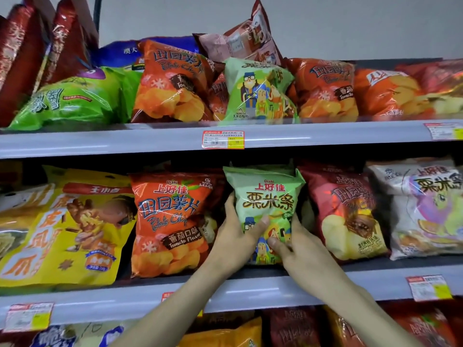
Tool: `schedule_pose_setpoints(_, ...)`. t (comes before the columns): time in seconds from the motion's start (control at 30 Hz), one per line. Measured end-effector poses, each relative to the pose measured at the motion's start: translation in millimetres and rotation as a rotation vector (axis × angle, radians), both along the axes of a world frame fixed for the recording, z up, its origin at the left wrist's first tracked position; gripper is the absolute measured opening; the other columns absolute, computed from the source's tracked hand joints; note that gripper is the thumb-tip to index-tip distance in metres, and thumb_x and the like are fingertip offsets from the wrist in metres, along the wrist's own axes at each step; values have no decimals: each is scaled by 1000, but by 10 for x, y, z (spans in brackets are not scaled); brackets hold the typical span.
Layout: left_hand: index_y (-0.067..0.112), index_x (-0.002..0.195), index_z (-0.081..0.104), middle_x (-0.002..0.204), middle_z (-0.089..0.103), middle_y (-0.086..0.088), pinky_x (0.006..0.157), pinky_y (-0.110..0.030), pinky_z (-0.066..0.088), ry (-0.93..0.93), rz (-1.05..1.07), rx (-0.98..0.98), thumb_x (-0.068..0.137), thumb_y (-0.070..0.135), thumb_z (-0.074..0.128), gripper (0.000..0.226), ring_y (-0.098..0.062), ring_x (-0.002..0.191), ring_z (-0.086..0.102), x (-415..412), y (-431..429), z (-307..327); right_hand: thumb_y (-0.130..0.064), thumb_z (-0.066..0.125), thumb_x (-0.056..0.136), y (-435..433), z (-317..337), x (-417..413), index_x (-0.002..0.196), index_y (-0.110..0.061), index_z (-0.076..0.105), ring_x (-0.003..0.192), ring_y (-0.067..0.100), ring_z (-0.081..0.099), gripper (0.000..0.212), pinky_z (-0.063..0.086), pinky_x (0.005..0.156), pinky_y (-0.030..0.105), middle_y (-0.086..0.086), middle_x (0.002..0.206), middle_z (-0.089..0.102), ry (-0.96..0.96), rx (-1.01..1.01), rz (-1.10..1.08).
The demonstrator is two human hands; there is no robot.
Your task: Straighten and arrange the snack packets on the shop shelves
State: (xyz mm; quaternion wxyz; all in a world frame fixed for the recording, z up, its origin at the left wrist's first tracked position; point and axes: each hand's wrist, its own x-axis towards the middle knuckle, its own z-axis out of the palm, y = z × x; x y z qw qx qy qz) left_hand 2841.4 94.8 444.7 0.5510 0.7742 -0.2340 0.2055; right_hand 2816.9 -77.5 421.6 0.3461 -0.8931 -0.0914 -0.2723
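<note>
Gripping green Oishi packet (267, 196): left hand (236, 237), right hand (298, 250), fingers curled round lower half.

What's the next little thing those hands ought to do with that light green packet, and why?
Probably ease the light green packet upright and set its base on the middle shelf. The left hand and right hand both grip its lower half, it leans slightly, and it sits in the gap between the orange packet and the red packet.
</note>
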Motion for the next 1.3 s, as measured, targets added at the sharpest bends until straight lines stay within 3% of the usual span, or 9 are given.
schedule_pose_setpoints(0.17,30,161,16,142,60,12,102,-29,47,59,41,212,100,52,65,81,-11,125,60,-31,88,-29,-58,55,99,5,36,-138,155,-29,35,119,14,64,66,52,92,38,-10,128,66,-19,-80,-129)
schedule_pose_setpoints(0.27,26,165,14,151,55,1,112,-36,46,72,70,316,91,64,58,94,-18,135,55,-16,142,-82,-49,57,102,2,47,-202,152,-22,45,116,13,63,59,49,88,32,-6,127,68,-26,-119,-192)
schedule_pose_setpoints(0.33,29,167,8,157,50,0,116,-37,44,122,31,344,85,59,56,99,-18,137,54,-54,142,-98,-44,59,102,11,61,-218,148,-21,50,115,17,63,53,49,90,34,-4,125,67,-25,-127,-217)
schedule_pose_setpoints(0.47,24,167,-14,167,35,-3,117,-34,40,152,-22,386,100,37,59,101,-21,145,45,-137,136,-99,-33,64,99,49,32,-285,139,-23,55,110,21,63,42,49,86,36,-3,118,64,-45,-129,-222)
schedule_pose_setpoints(0.6,18,164,-25,173,20,-7,115,-30,32,170,-16,415,106,32,57,101,-25,152,35,-182,170,-73,-36,64,95,107,-106,-464,154,-30,38,131,19,52,65,46,104,34,-5,143,53,-2,-145,-162)
schedule_pose_setpoints(0.7,17,164,-24,174,16,-8,110,-26,30,147,-30,433,107,31,56,99,-27,154,32,-288,212,-83,-45,58,99,144,-178,-648,165,-25,17,150,16,29,81,32,121,33,-7,164,32,14,-215,-206)
schedule_pose_setpoints(0.9,16,169,-9,178,-1,-1,125,-24,15,11,-31,556,107,27,52,88,-18,163,7,-639,376,-180,-53,52,103,315,-102,-1023,167,-27,6,156,9,11,83,21,123,27,-12,171,13,62,-310,-214)
schedule_pose_setpoints(1.1,29,163,36,167,33,5,122,-33,31,-50,54,700,108,33,49,56,-19,154,31,-995,710,-142,-58,47,102,587,71,-1195,161,-37,28,147,12,35,65,37,112,31,-12,159,41,17,-392,-164)
schedule_pose_setpoints(1.3,35,150,52,149,60,10,110,-42,47,34,253,775,105,48,52,47,-18,138,53,-1307,1226,-35,-66,43,101,896,220,-1228,158,-37,36,143,18,40,64,41,112,36,-9,155,46,43,-508,-15)
